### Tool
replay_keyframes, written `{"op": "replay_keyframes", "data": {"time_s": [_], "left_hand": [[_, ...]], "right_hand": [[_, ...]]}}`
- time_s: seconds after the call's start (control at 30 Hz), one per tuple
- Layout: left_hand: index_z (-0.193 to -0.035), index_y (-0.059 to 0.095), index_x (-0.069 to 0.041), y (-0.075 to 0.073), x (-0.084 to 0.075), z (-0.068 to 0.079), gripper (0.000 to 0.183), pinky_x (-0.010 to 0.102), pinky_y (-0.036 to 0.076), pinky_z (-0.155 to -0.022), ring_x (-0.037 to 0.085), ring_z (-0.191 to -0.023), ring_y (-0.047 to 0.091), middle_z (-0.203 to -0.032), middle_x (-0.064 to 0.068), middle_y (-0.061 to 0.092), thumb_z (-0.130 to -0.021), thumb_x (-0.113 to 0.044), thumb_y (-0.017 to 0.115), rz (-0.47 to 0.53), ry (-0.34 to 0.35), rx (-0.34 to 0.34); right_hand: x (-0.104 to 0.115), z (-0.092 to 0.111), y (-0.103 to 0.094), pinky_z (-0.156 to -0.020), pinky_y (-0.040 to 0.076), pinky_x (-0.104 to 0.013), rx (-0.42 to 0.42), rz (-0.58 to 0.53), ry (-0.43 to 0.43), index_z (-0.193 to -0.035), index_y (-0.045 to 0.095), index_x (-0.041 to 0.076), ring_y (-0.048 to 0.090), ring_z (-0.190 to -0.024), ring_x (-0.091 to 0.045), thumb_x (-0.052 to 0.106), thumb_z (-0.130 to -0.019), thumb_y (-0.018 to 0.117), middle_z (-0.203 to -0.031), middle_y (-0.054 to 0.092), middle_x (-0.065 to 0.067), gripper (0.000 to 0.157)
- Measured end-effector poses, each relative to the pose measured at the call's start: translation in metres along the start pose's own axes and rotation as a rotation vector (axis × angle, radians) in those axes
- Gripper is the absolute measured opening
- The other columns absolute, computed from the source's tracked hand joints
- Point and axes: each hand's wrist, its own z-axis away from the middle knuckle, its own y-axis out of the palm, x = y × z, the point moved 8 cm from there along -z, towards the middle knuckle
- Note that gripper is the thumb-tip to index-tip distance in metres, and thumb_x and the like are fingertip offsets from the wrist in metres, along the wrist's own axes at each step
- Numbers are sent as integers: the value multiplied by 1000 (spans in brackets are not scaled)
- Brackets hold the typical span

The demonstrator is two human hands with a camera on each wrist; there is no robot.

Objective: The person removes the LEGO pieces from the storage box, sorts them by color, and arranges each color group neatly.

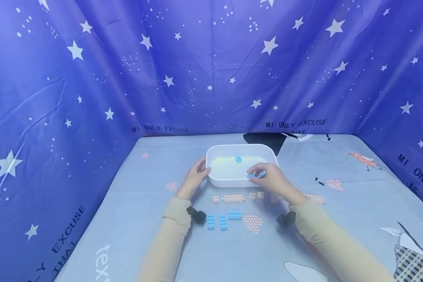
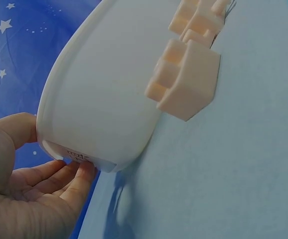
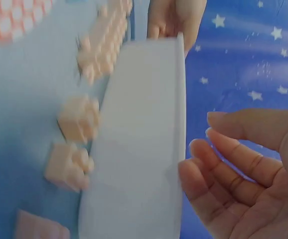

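A white plastic tub [image 1: 229,183] stands on the bed-like surface, with a small blue piece [image 1: 238,159] inside it. My left hand [image 1: 196,178] holds the tub's left end, thumb at the rim and fingers against the outer wall, as the left wrist view shows. Over the tub's near right side is my right hand [image 1: 267,176]; in the right wrist view its fingers are loosely bent, with a gap between thumb and fingertips and nothing visible between them. Blue pieces [image 1: 251,176] show beside and between those fingers in the head view, partly hidden by the hand.
In front of the tub lies a row of peach building bricks: a single one [image 1: 216,199], a long studded piece [image 1: 234,199] and small ones [image 1: 252,195]. Nearer are three blue bricks [image 1: 223,222]. A starry blue curtain [image 1: 211,70] surrounds the grey-blue printed cloth [image 1: 137,231].
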Motion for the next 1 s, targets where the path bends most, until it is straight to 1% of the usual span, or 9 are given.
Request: {"op": "replay_keyframes", "data": {"time_s": [0.03,0.2,0.3,0.47,0.57,0.73,0.83,0.97,1.0], "left_hand": [[-149,36,-14,0,0,0,57,51,33,-116,31,-140,39,-153,11,40,-97,-21,58,1,2,2],[-150,34,-11,3,0,-2,58,50,31,-117,34,-140,38,-154,13,37,-97,-17,56,18,30,24],[-150,33,-11,4,-1,-2,58,49,30,-118,33,-141,37,-155,12,36,-98,-17,56,27,33,28],[-150,35,-12,0,-1,0,57,48,32,-117,32,-140,39,-153,11,39,-98,-18,56,12,23,8],[-149,36,-12,-1,1,1,56,48,33,-117,31,-140,39,-153,11,40,-97,-18,57,11,13,1],[-149,36,-12,0,5,0,57,51,31,-117,32,-140,39,-154,11,38,-97,-18,57,12,15,9],[-150,34,-12,1,0,2,58,52,30,-117,33,-141,37,-154,12,37,-97,-17,57,15,19,15],[-150,34,-12,1,-2,2,58,52,30,-117,33,-140,38,-154,12,37,-97,-18,57,13,21,11],[-150,35,-13,1,1,-2,58,52,31,-117,33,-140,38,-154,11,37,-97,-19,57,15,25,6]], "right_hand": [[0,-4,-4,-75,54,-31,-22,40,-12,-102,72,2,64,-83,-22,8,-83,72,-92,70,-11,19],[-4,-20,-12,-71,50,-32,-51,128,-15,-102,71,-1,62,-81,-25,7,-82,71,-90,70,-13,22],[-7,-30,-9,-71,53,-36,-21,176,-8,-102,70,-5,63,-81,-27,6,-81,71,-91,70,-17,24],[-16,-41,5,-86,53,-46,61,277,45,-102,69,-7,64,-88,-31,5,-81,71,-94,70,-19,25],[-22,-45,12,-92,51,-47,85,322,78,-102,70,-5,64,-92,-32,7,-80,73,-95,70,-18,26],[-31,-48,18,-93,52,-47,98,344,115,-100,70,-4,64,-94,-32,9,-77,77,-96,70,-17,27],[-34,-50,19,-93,53,-47,112,336,130,-99,71,-5,64,-95,-33,6,-75,77,-97,70,-19,27],[-34,-54,19,-92,54,-47,133,329,124,-95,71,-6,64,-95,-34,3,-74,76,-98,71,-20,24],[-34,-55,19,-92,54,-47,139,332,121,-94,72,-5,64,-94,-33,2,-73,75,-98,71,-20,23]]}}
